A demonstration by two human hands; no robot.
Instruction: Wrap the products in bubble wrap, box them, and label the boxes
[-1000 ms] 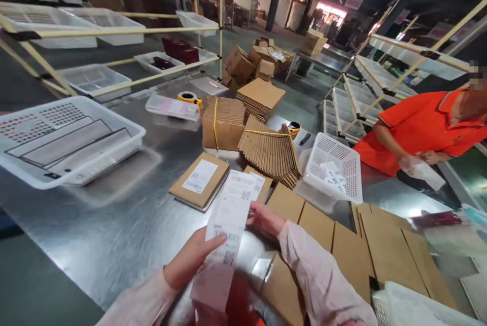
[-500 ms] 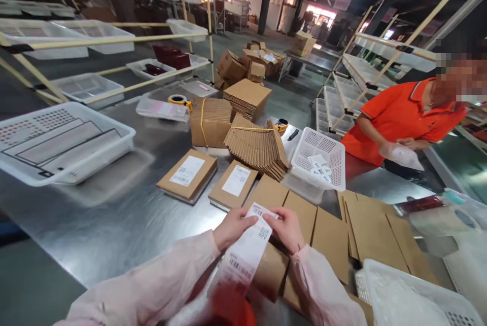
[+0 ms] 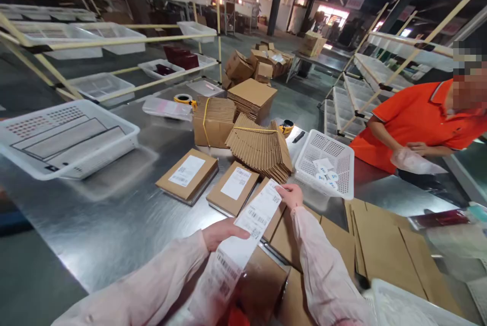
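A long strip of printed white labels [image 3: 243, 234], with barcodes and square codes, slants up from my lap across the front of the table. My left hand [image 3: 225, 232] grips its left edge about midway, thumb on top. Farther up, my right hand [image 3: 291, 195] pinches the strip's far end. Beneath the strip lie several brown cardboard packets [image 3: 289, 237]. Just beyond my hands sit two labelled packages, one brown box [image 3: 247, 176] and another labelled box [image 3: 203, 164] to its left.
A white basket with round stickers [image 3: 310, 151] stands right of the fanned cardboard [image 3: 258, 146]. At left is a white basket of flat pieces [image 3: 129, 138]. A co-worker in orange [image 3: 422, 113] holds a plastic bag at right. Flat cardboard [image 3: 388, 245] lies at right front.
My right hand has moved up and away, drawing the label strip out longer. My left hand now grips it lower down. The view has shifted slightly left.
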